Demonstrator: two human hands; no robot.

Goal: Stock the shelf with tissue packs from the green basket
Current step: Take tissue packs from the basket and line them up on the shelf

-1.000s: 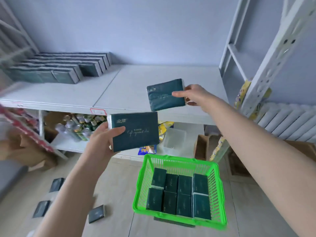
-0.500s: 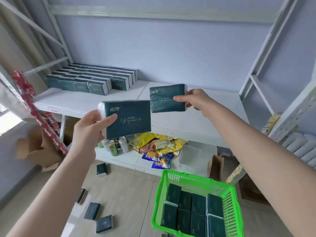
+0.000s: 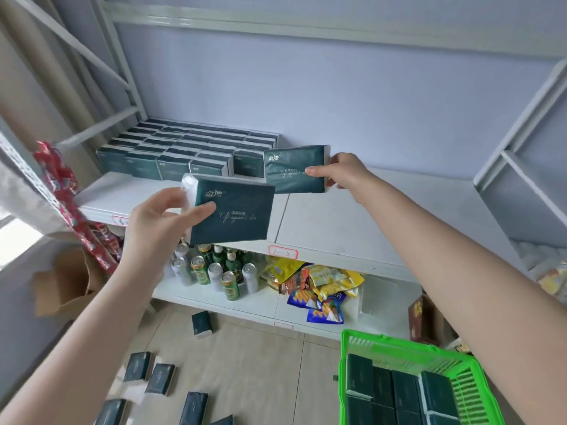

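My left hand [image 3: 159,219] grips a dark green tissue pack [image 3: 236,216] by its left end, in front of the white shelf [image 3: 337,216]. My right hand [image 3: 343,173] pinches a second tissue pack [image 3: 291,167] by its right end, held over the shelf just right of the rows of stocked packs [image 3: 187,151] at the back left. The green basket [image 3: 408,357] stands on the floor at lower right with several packs [image 3: 399,391] inside.
Several loose packs [image 3: 159,378] lie on the floor at lower left. The lower shelf holds cans [image 3: 214,271] and snack bags [image 3: 319,283]. A cardboard box [image 3: 67,280] and red wrapping [image 3: 67,197] are at left. White shelf frames [image 3: 521,167] rise at right.
Both hands have carried their packs up and closer to the shelf. The right pack now sits beside the stocked rows. My view has tilted up, and the basket has slid toward the lower right.
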